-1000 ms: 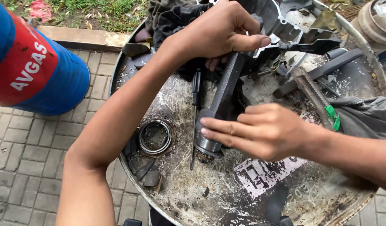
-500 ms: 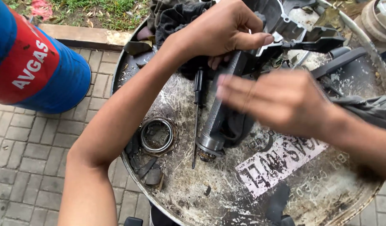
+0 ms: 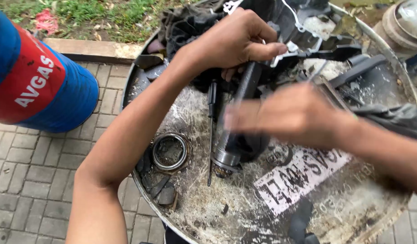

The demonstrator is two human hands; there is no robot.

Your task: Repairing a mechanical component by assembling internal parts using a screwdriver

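A dark metal shaft [image 3: 247, 86] lies on a rusty, dirty drum top [image 3: 208, 212], its silver lower end [image 3: 226, 159] pointing toward me. My left hand [image 3: 235, 38] is closed around the shaft's upper end. My right hand [image 3: 294, 115] is blurred with motion and hovers just above the shaft's middle, fingers stretched toward the left, with nothing visible in it. A thin black rod-like tool [image 3: 210, 135] lies alongside the shaft on its left.
A round metal bearing ring [image 3: 169, 152] and black scraps [image 3: 161, 190] lie near the drum's left rim. Dark cloth [image 3: 186, 22] and black parts [image 3: 357, 70] crowd the far side. A blue and red barrel [image 3: 41, 86] lies on grey paving [image 3: 27, 180] at left.
My right hand lifted off the shaft's lower end, swung up to the right, and is now moving back over the shaft's middle. My left hand kept its hold.
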